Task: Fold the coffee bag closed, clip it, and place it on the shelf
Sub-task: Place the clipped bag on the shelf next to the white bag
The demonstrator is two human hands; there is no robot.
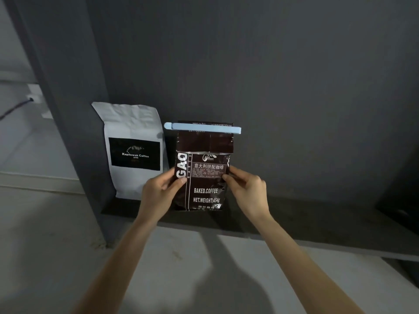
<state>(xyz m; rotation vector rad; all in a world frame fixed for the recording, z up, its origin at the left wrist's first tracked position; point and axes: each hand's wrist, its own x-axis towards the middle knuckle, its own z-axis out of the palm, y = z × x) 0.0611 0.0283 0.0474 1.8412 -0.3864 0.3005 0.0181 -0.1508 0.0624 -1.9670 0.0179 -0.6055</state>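
A dark brown coffee bag point(205, 184) stands upright on the dark shelf point(294, 220), its top folded over. A long light-blue clip point(202, 128) runs across the folded top and sticks out past both sides. My left hand point(161, 191) grips the bag's left edge at mid-height. At the same height my right hand point(246, 189) pinches the right edge. The bag's base sits at the shelf board.
A white coffee bag point(133, 150) with a black label stands on the shelf just left of the brown one. A dark side panel point(68, 109) bounds the shelf on the left, with a dark back wall point(272, 75) behind. Pale floor point(56, 245) lies below.
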